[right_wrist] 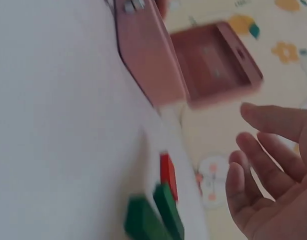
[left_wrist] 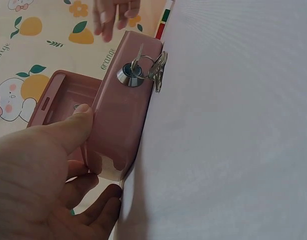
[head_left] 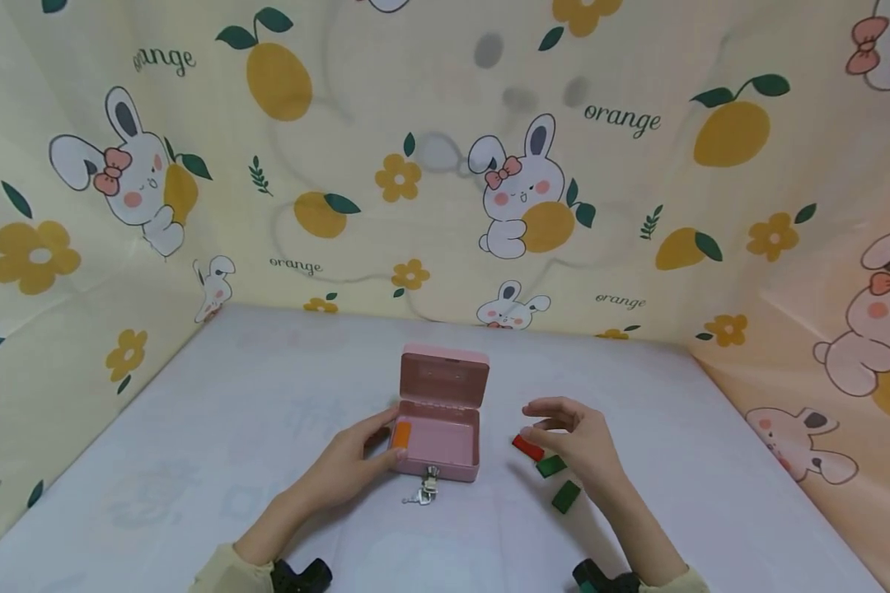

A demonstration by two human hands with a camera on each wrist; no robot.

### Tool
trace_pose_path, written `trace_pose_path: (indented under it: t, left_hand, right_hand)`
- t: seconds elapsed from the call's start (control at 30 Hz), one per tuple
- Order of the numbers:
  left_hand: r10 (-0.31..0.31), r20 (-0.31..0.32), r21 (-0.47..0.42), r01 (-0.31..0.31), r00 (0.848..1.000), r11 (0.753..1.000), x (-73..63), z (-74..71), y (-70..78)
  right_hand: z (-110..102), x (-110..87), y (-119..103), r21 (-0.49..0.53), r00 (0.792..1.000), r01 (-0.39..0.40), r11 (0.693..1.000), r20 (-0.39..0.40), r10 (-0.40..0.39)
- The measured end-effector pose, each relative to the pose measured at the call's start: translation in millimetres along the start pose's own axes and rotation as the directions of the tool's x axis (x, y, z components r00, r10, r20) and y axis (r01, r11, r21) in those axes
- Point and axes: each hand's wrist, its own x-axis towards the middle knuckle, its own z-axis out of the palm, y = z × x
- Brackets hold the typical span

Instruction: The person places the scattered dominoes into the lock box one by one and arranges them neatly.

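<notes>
While your left hand [head_left: 348, 463] pinches the pink box [head_left: 456, 473] at the frame's lower centre, your empty right hand [head_left: 574, 438], fingers loosely parted, hangs near the red block [head_left: 526, 448] and two green blocks [head_left: 566, 497], lower right; inside the box lies an orange block [head_left: 401, 434].

Head view looks down; nearer wrist views share the box [left_wrist: 118, 117].

Bench [head_left: 267, 379]: white top. Cream cloth [head_left: 430, 99] rises behind the bench and along its left and right sides. On the cloth beyond the bench's far edge: bow-wearing rabbit print [head_left: 508, 235], flower print [head_left: 387, 178], "orange" lettering [head_left: 622, 120], grey round patch [head_left: 489, 50] higher up.
</notes>
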Motion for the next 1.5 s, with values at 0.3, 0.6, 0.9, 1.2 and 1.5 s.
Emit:
trace_pose_path:
  t: [0.3, 0.6, 0.9, 1.2, 1.5]
  left_hand:
    - [-0.01, 0.003, -0.006, 0.01, 1.0, 1.0, -0.5, -1.4, 0.9]
    - [-0.019, -0.002, 0.008, 0.019, 1.0, 1.0, -0.8, -0.2, 3.0]
    - [-0.025, 0.004, 0.021, 0.025, 1.0, 0.999, 0.1, 0.5, 2.0]
    - [-0.023, -0.001, 0.042, 0.023, 1.0, 0.999, 0.7, 0.7, 0.9]
    - [-0.006, -0.011, 0.031, 0.006, 1.0, 0.999, -0.1, 1.7, -1.4]
  right_hand:
    - [-35.9, -0.5, 14.6, -0.103, 0.998, 0.0, 0.995, 0.067, 0.007]
    - [-55.3, 5.5, 38.4, -0.113, 0.989, -0.045, 0.993, 0.137, 0.06]
    - [-62.3, 3.7, 44.6, -0.126, 0.972, -0.137, 0.983, 0.173, 0.158]
    - [-62.3, 6.5, 49.2, -0.122, 0.96, -0.127, 0.984, 0.234, 0.153]
    - [-57.1, 5.8, 49.9, -0.158, 0.958, -0.139, 0.978, 0.229, 0.173]
